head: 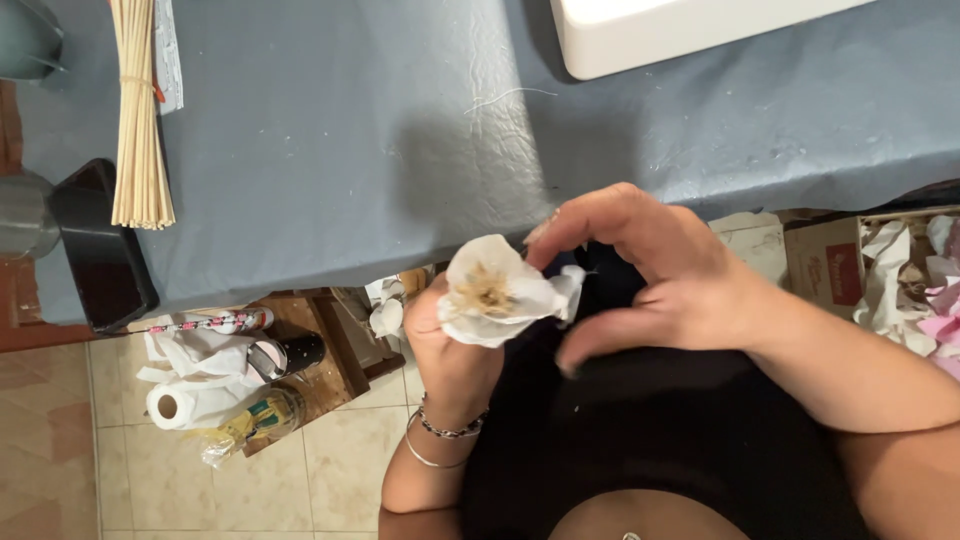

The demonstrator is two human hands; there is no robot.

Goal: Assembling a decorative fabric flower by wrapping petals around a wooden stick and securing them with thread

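Note:
My left hand point(450, 345) grips a small white paper flower point(495, 290) with a brownish centre, held upright just below the edge of the blue-grey table point(330, 130). My right hand point(650, 270) curls around the flower's right side, with its fingertips pinching the outer petals. Bracelets circle my left wrist. Both hands hover over my lap, which is covered in black cloth.
A bundle of thin wooden sticks point(138, 110) lies at the table's left, with a black phone point(100, 245) near the edge. A white machine base point(660, 30) sits at the top. Below are a paper roll point(185, 400), small jars, and a cardboard box point(880, 270) of crumpled paper.

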